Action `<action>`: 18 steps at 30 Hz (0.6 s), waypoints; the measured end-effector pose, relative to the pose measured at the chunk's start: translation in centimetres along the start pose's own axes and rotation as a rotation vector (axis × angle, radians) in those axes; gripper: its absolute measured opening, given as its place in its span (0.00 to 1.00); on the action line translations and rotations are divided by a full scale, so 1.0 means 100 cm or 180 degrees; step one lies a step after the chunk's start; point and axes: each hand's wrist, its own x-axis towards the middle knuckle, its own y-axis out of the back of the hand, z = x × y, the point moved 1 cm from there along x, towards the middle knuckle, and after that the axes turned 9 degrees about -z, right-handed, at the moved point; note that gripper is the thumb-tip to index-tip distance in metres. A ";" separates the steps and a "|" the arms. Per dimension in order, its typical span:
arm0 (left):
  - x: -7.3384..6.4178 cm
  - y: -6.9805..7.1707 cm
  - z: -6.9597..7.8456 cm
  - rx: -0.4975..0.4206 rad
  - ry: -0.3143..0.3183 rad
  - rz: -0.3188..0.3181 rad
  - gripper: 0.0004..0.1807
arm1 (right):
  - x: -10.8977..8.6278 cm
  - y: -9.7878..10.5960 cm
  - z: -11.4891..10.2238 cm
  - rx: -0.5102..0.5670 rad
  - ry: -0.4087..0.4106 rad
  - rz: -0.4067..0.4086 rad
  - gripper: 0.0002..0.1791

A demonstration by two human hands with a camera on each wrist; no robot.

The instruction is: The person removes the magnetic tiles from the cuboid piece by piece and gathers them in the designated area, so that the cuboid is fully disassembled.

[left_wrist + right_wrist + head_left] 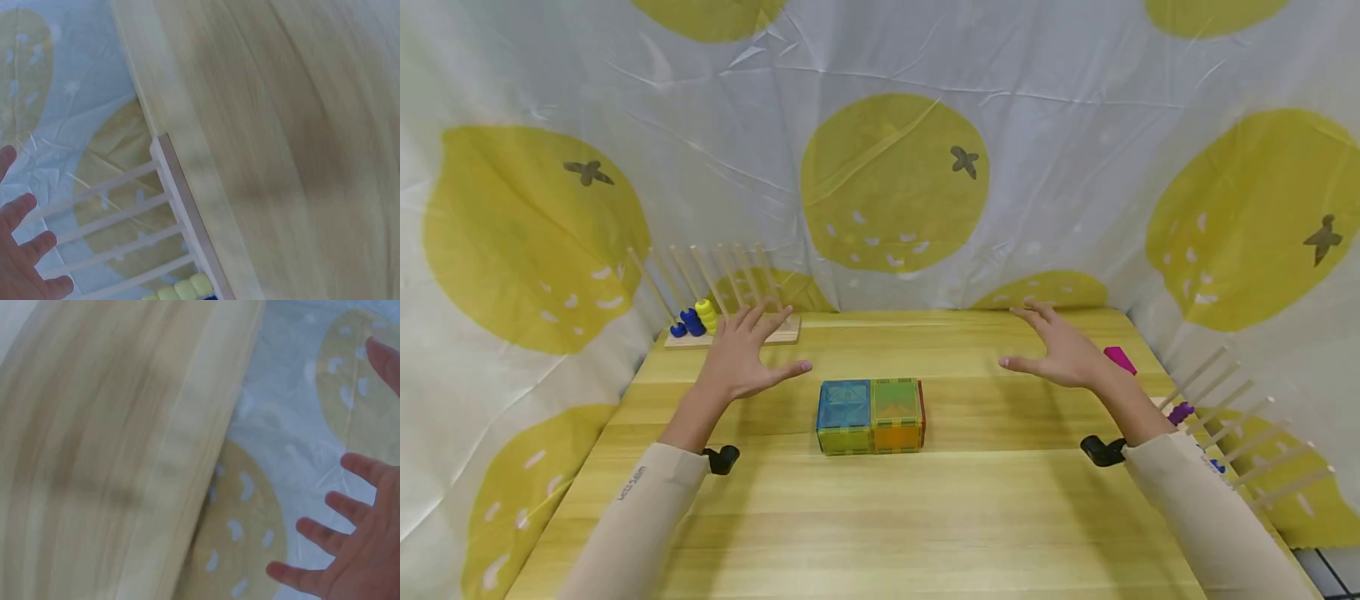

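Two box shapes built of translucent magnetic tiles (871,417) stand side by side on the wooden table, with blue, green, yellow, orange and red faces. To their left my left hand (739,354) is held above the table, fingers spread and thumb pointing inward. It holds nothing and is nearest a wooden peg rack (786,329). My right hand (1063,350) hovers on the other side, also spread, with nothing in it. Both hands are apart from the tiles. In the wrist views, the left fingers (40,244) and right fingers (322,534) show extended; no tiles appear there.
Blue and yellow beads (706,315) sit on the left rack's pegs. Another peg rack (1232,425) with purple and blue beads stands at the right edge. A magenta piece (1120,360) lies behind the right wrist. A lemon-print curtain (1060,200) surrounds the table (910,525).
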 end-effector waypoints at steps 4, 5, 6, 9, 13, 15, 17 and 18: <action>-0.006 -0.007 0.009 -0.0271 -0.0162 0.0015 0.54 | -0.001 -0.013 -0.010 0.0161 0.0117 0.0049 0.53; -0.007 -0.009 0.011 -0.0338 -0.0192 0.0015 0.54 | -0.001 -0.017 -0.013 0.0206 0.0151 0.0057 0.52; -0.008 -0.010 0.013 -0.0402 -0.0224 0.0019 0.53 | -0.001 -0.020 -0.016 0.0252 0.0181 0.0064 0.52; -0.011 -0.017 0.020 -0.0558 -0.0290 -0.0007 0.52 | -0.002 -0.032 -0.028 0.0414 0.0308 0.0093 0.50; -0.017 -0.030 0.031 -0.0752 -0.0319 -0.0101 0.50 | -0.002 -0.048 -0.045 0.0637 0.0487 0.0092 0.47; -0.019 -0.037 0.036 -0.0844 -0.0328 -0.0129 0.49 | -0.002 -0.055 -0.052 0.0741 0.0569 0.0079 0.46; -0.022 -0.043 0.041 -0.0920 -0.0343 -0.0132 0.49 | -0.001 -0.060 -0.059 0.0856 0.0647 0.0066 0.44; -0.023 -0.046 0.043 -0.0950 -0.0362 -0.0132 0.48 | 0.000 -0.063 -0.061 0.0906 0.0673 0.0061 0.44</action>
